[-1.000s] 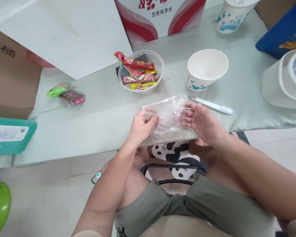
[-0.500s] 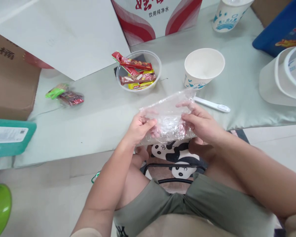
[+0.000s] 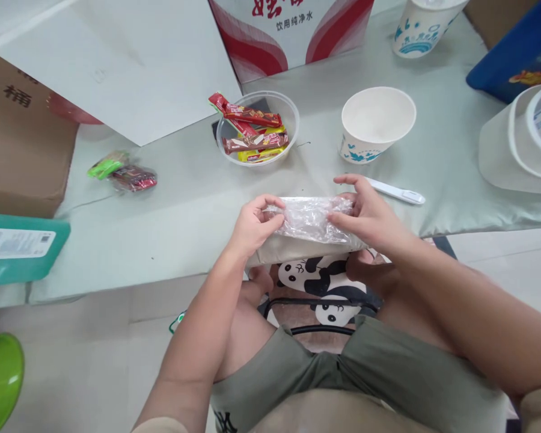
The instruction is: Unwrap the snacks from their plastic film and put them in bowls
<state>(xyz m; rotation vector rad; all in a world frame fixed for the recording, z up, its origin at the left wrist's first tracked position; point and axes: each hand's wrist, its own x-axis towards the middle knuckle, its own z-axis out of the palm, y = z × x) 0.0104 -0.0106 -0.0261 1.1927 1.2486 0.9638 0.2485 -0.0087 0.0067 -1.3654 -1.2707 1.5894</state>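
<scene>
Between my hands, at the table's front edge, is a crinkled clear plastic bag (image 3: pixel 309 219), now a low, wide strip. My left hand (image 3: pixel 256 225) grips its left end between thumb and fingers. On its right end, my right hand (image 3: pixel 365 213) pinches the film with the thumb, while the index finger reaches out above. A white plastic knife-like utensil (image 3: pixel 399 191) lies just beyond my right hand. Farther back stands a white paper cup (image 3: pixel 379 123) with blue prints. A clear round bowl (image 3: pixel 293 129) of wrapped snack bars (image 3: pixel 255 141) sits beyond the bag.
Small wrapped snacks (image 3: pixel 130 174) lie at the left of the cloth-covered table (image 3: pixel 184 210). Cartons (image 3: pixel 293 36) line the back. A second paper cup (image 3: pixel 426 27), a blue package (image 3: pixel 514 54) and white tubs (image 3: pixel 509 144) stand right. A teal package (image 3: pixel 22 249) is at left.
The bag's upper part, which stood up toward the cup, has been folded down, so the bag is now a narrower strip. Both hands still hold its ends.
</scene>
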